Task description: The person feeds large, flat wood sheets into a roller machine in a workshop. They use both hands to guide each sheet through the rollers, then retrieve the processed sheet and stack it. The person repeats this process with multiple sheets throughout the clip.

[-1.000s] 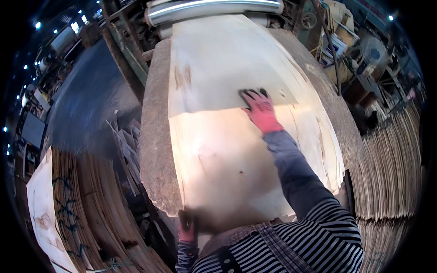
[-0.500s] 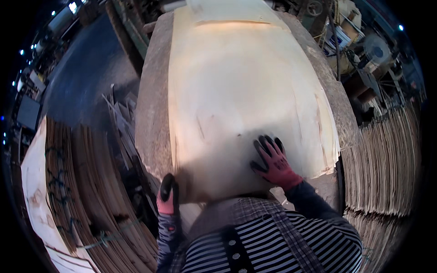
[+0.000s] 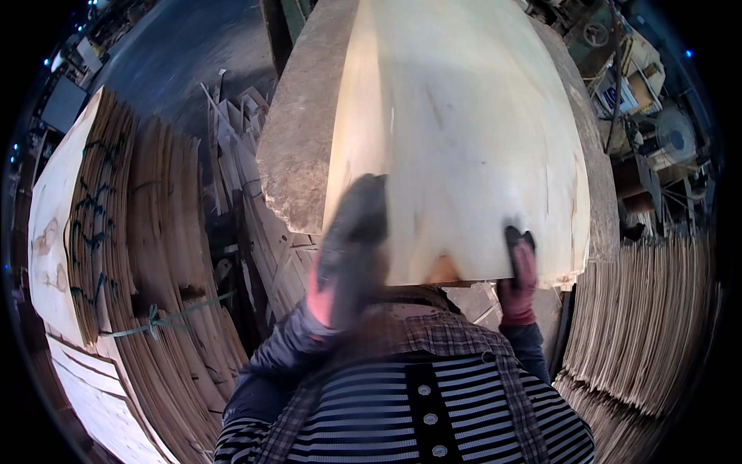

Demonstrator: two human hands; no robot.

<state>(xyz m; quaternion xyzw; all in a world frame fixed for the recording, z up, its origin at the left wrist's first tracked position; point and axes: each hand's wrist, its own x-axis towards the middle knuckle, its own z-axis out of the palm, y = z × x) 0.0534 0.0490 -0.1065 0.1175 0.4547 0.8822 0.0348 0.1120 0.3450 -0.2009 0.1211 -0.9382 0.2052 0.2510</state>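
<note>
A broad, pale wood veneer sheet lies on top of a stack on a worn board. Along its left side a yellowish strip of the veneer beneath shows. My left hand, in a pink and black glove, is over the near left part of the stack, by the top sheet's left edge; motion smears its fingers. At the near edge, right of the middle, my right hand in a matching glove is closed on the sheet, dark fingertips above it. A brown gap shows at the near edge.
Tied bundles of veneer stand on the left, and another tall veneer stack stands close on the right. Scrap strips lie left of the board. A round fan and clutter are at the far right.
My left hand has moved from the near left corner up and inward over the stack. My right hand has gone from lying flat on the sheet to its near edge. The view has shifted.
</note>
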